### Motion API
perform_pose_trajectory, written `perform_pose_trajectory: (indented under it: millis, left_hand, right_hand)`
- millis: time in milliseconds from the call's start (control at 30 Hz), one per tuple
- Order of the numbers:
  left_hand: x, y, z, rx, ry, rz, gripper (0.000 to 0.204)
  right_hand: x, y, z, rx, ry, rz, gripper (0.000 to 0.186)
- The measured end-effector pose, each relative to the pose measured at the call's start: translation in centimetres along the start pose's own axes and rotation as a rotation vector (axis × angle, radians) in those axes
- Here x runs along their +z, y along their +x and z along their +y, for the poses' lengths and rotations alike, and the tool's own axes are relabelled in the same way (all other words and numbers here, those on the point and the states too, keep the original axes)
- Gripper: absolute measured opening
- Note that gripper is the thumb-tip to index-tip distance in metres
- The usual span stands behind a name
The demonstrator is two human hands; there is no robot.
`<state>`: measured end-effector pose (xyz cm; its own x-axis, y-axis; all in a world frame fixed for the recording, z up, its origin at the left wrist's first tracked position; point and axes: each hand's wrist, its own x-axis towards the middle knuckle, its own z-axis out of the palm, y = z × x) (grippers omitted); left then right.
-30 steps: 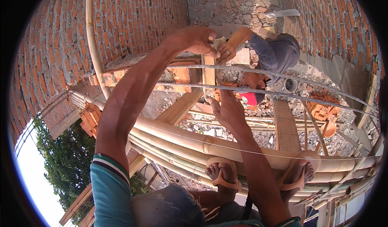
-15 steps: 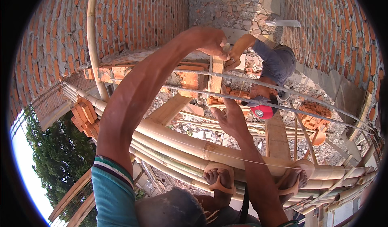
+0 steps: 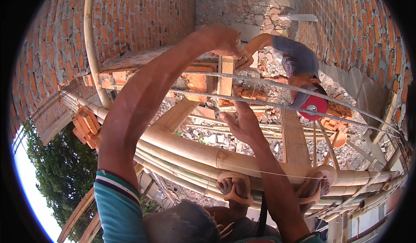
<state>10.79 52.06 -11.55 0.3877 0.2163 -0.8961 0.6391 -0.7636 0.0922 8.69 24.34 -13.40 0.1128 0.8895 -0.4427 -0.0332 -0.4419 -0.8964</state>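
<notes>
My left hand point(image 3: 222, 42) is curled at the upper end of an upright wooden board point(image 3: 225, 76). Its fingers are closed, but what they hold, if anything, is hidden. Right beside it, a co-worker's hand point(image 3: 245, 58) with a ring is at the same board end. Lower down, my right hand point(image 3: 243, 124) reaches up with thumb and forefinger apart, the fingertip close to the board's lower end; whether it touches I cannot tell. Two thin grey rods point(image 3: 268, 83) cross between the board and me.
My sandalled feet stand on bundled bamboo poles point(image 3: 195, 150). A co-worker in a red and dark cap point(image 3: 313, 106) leans in from the right. Brick stacks point(image 3: 86, 128) lie at left and far right. Brick walls point(image 3: 143, 22) rise on both sides, with rubble point(image 3: 242, 9) below.
The co-worker's head has moved to the right, away from the board. My left hand has shifted slightly up and left at the board's end. My right hand keeps nearly the same pose.
</notes>
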Motion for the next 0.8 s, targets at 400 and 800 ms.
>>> perform_pose_trajectory:
  millis: [400, 800]
  left_hand:
    - [0.4, 0.1, -0.5, 0.047, -0.052, 0.012, 0.048]
    - [0.4, 0.4, -0.6, 0.022, 0.01, 0.039, 0.049]
  right_hand:
    - [0.4, 0.0, 0.7, -0.058, -0.035, 0.082, 0.072]
    - [-0.8, 4.4, 1.8, 0.453, 0.364, 0.044, 0.048]
